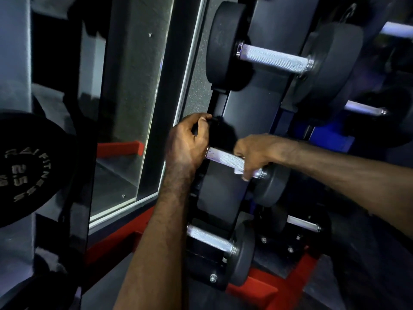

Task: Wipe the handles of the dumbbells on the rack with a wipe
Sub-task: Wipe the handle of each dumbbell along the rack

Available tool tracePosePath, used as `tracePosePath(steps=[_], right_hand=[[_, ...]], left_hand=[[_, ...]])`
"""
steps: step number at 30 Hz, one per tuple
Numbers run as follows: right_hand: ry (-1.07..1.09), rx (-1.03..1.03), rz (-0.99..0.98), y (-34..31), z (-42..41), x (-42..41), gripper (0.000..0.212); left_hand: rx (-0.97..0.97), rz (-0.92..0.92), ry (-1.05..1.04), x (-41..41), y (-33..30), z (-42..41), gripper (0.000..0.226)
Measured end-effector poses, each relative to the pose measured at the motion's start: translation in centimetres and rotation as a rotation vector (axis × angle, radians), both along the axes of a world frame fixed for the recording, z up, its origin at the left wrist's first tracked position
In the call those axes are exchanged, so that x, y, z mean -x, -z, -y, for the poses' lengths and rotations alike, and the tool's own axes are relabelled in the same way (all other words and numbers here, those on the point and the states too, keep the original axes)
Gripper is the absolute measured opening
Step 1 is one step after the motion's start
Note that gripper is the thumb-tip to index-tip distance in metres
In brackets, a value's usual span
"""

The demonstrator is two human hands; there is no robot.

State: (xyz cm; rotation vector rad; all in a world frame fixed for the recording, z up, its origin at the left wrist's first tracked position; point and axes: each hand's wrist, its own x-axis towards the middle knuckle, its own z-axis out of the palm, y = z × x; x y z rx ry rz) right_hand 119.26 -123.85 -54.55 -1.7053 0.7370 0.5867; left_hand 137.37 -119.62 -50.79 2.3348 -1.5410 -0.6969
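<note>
At the centre of the frame a dark round-headed dumbbell with a knurled silver handle [225, 161] sits on the black upright rack [250, 108]. The right hand [254, 154] curls over the right end of that handle, fingers wrapped down around it, and a pale edge that may be the white wipe [238, 171] peeks out beneath the fingers, though it blends with the metal and cannot be told for sure. The left hand [188, 142] grips the dumbbell's dark left head, fingers curled round its top rim, apparently steadying it.

By this view the task looks midway: the handle in hand is being worked on. Nothing shows which others are already clean. The large dumbbell handle [273, 59] at upper centre, the small dumbbell handle [210, 239] at lower centre and further handles along the right edge all look alike and bare, so some may remain to be wiped.
</note>
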Motion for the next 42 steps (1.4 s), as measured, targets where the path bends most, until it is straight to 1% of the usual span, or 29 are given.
tracePosePath(steps=[1,2,4,6,8,9,12,13,15,18,20,22,25,27,30,36,38,40,42], right_hand=[[-0.019,-0.038,-0.025,-0.6,0.1,0.3,0.033],[-0.011,-0.036,-0.005,-1.2,0.4,0.3,0.029],[0.053,-0.061,0.026,-1.3,0.9,0.0,0.029],[0.068,-0.1,0.028,0.6,0.6,-0.8,0.029],[0.063,-0.056,0.074,1.0,0.9,0.1,0.021],[0.046,-0.03,0.102,1.0,0.9,1.1,0.021],[0.149,0.087,0.186,1.6,0.2,3.2,0.046],[0.199,0.126,0.206,1.4,-0.1,3.3,0.049],[0.287,0.184,0.241,1.1,-0.4,2.6,0.047],[0.368,0.166,0.286,1.1,-0.4,1.6,0.033],[0.361,0.142,0.276,1.0,-0.6,2.4,0.021],[0.33,0.147,0.23,1.0,-0.9,3.7,0.017],[0.373,0.189,0.218,0.7,-1.8,3.7,0.019],[0.431,0.226,0.277,0.5,-1.9,2.2,0.021],[0.436,0.275,0.334,0.4,-2.1,0.5,0.026],[0.339,0.215,0.169,1.2,-1.9,3.4,0.032],[0.382,0.181,0.211,1.0,-1.3,1.7,0.03],[0.412,0.152,0.299,0.5,-0.6,-0.6,0.021],[0.431,0.168,0.34,0.6,-0.4,-1.9,0.013]], left_hand=[[0.004,-0.001,0.002,-0.1,-0.1,0.0,0.039],[0.005,-0.001,0.004,0.0,-0.1,0.0,0.039],[0.004,0.004,0.004,0.1,-0.1,0.1,0.039],[0.009,-0.002,-0.003,0.2,-0.1,0.0,0.039],[0.008,-0.005,-0.01,0.1,-0.1,0.0,0.039],[0.005,-0.005,-0.007,0.1,-0.1,-0.1,0.038],[0.0,0.006,-0.002,0.0,-0.1,-0.1,0.038],[-0.005,0.015,-0.009,0.0,-0.1,0.0,0.038],[-0.011,0.017,-0.018,-0.1,0.1,0.0,0.039],[0.001,-0.015,-0.019,-0.1,0.3,0.1,0.04],[0.0,-0.024,-0.018,0.0,0.2,0.0,0.041],[-0.006,-0.013,-0.019,0.0,0.1,0.1,0.041],[-0.01,0.018,-0.024,0.0,0.1,0.1,0.039],[-0.001,0.006,-0.024,0.0,0.1,0.1,0.038],[-0.007,-0.008,-0.026,0.1,0.1,0.0,0.037],[-0.002,-0.013,-0.014,0.0,-0.1,0.0,0.037],[-0.001,-0.01,-0.017,0.0,0.0,0.0,0.038],[-0.005,-0.008,-0.027,0.1,0.1,0.1,0.038],[-0.003,-0.012,-0.026,0.0,0.1,0.0,0.038]])
